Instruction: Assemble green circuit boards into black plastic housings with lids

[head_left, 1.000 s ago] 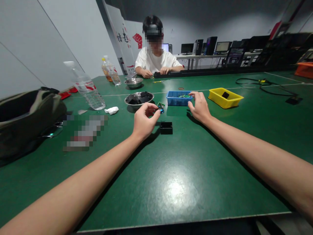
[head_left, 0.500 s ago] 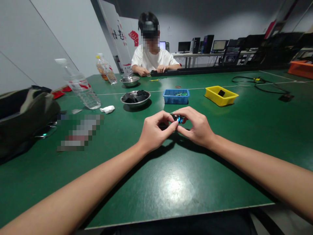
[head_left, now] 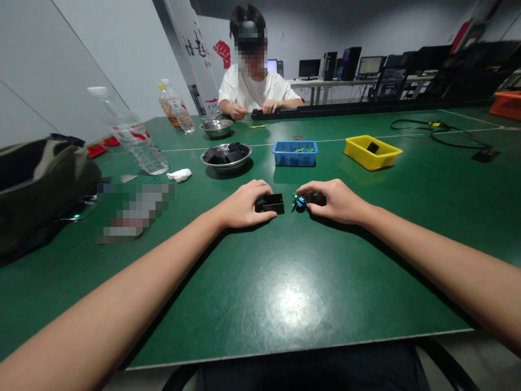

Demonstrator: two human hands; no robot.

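My left hand [head_left: 249,205] grips a small black box-like case [head_left: 273,203] between thumb and fingers, its open side toward the right. Just to the right, my right hand [head_left: 334,202] pinches a small green circuit board [head_left: 300,201] with a round blue-and-black part on it. A narrow gap separates the case from the board. Beyond my hands stands a blue bin [head_left: 294,157] with small green pieces inside. A metal bowl [head_left: 227,166] of black parts is behind my left hand, and a yellow bin [head_left: 373,157] with one black piece lies farther right.
On the left are a bag [head_left: 36,190], a clear bottle [head_left: 140,144] and a crumpled white tissue [head_left: 179,175]. Across the green table [head_left: 325,282] sits a person [head_left: 254,87] beside a long black rail [head_left: 337,110]. A black cable [head_left: 451,139] lies at the back right.
My hands have moved apart from their close grip together. The black case is now in my left hand and the board in my right, both plainly visible.
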